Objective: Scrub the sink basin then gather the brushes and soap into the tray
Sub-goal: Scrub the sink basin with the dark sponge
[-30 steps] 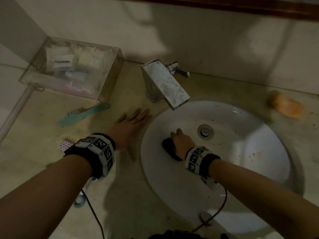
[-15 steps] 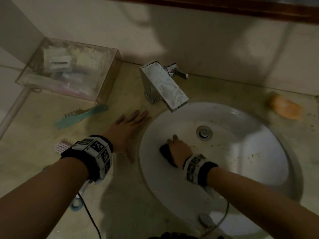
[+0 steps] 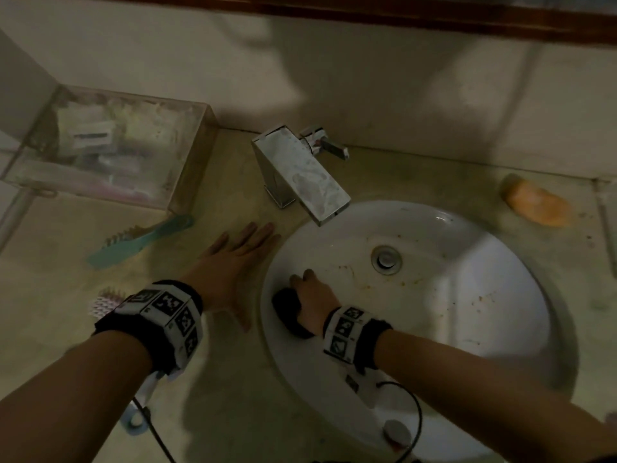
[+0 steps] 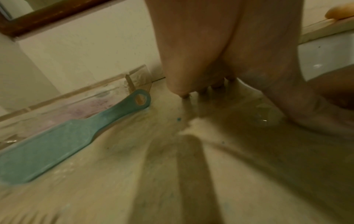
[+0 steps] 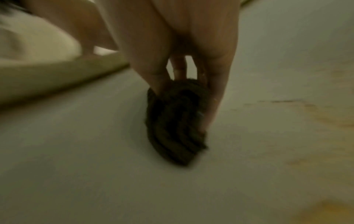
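My right hand [image 3: 310, 295] grips a dark scrubbing pad [image 3: 287, 304] and presses it against the left inner wall of the white oval sink basin [image 3: 467, 295]. In the right wrist view the pad [image 5: 176, 121] sits pinched between my fingers [image 5: 216, 91] on the basin wall. Brown specks dot the basin near the drain [image 3: 386, 259]. My left hand [image 3: 233, 259] lies flat with straight fingers on the counter [image 3: 66, 282] beside the basin rim. A teal brush [image 3: 133, 242] [image 4: 57, 139] lies left of that hand. A pink brush [image 3: 105, 300] shows behind my left wrist. Orange soap [image 3: 537, 203] rests at the far right.
A clear tray [image 3: 187, 162] holding several toiletries stands at the back left against the wall. A square chrome faucet [image 3: 300, 172] overhangs the basin's back edge. A small round plug [image 3: 397, 431] lies near the basin's front rim, with a wrist cable beside it.
My right hand has slid the dark pad down and left along the basin wall, away from the drain. My left hand has stayed flat on the counter.
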A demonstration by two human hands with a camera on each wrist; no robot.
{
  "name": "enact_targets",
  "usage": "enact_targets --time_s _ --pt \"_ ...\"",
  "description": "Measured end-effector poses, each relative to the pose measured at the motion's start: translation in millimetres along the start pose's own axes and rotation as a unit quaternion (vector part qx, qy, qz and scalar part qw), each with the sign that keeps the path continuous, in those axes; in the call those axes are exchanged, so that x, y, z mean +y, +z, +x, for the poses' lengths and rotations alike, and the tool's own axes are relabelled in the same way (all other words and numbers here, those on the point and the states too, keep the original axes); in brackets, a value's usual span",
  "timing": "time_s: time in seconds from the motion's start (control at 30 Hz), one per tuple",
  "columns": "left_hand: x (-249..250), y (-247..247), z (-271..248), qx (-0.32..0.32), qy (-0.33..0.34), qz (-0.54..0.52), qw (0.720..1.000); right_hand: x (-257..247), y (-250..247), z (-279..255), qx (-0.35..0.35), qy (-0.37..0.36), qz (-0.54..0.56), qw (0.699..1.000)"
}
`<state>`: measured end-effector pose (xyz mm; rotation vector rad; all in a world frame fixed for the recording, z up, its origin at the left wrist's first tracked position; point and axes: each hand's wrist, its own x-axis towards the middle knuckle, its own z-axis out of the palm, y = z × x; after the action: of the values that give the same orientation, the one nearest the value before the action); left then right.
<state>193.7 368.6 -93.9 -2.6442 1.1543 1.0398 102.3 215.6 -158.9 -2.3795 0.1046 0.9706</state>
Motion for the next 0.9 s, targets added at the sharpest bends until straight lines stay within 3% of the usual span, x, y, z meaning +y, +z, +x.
enact_targets --time_s 0.17,0.27,0.37,0.5,0.57,0.9 --pt "2.0 -0.6 -0.8 -0.004 -0.002 -0.005 1.0 35.6 -31.1 36.0 0.142 0.135 0.014 0.981" --pt "4.0 -1.9 -1.1 -0.008 -0.007 -0.003 1.0 51.2 -50.8 35.4 0.162 0.203 0.011 0.966" --pt "2.6 -1.4 -0.6 -0.008 -0.007 0.001 1.0 51.8 -53.8 25.4 0.174 0.2 0.05 0.963" --pt "-1.9 1.2 0.7 -0.002 0.001 -0.001 1.0 13.9 -28.5 14.7 0.142 0.091 0.169 0.971" --pt "-2.0 1.9 1.0 -0.004 -0.002 -0.004 1.0 -0.8 -15.7 18.0 0.134 0.073 0.203 0.967" --pt "6.0 -4.3 -1.1 -0.029 -0.025 0.007 0.999 48.3 -44.0 50.5 0.194 0.187 0.114 0.956"
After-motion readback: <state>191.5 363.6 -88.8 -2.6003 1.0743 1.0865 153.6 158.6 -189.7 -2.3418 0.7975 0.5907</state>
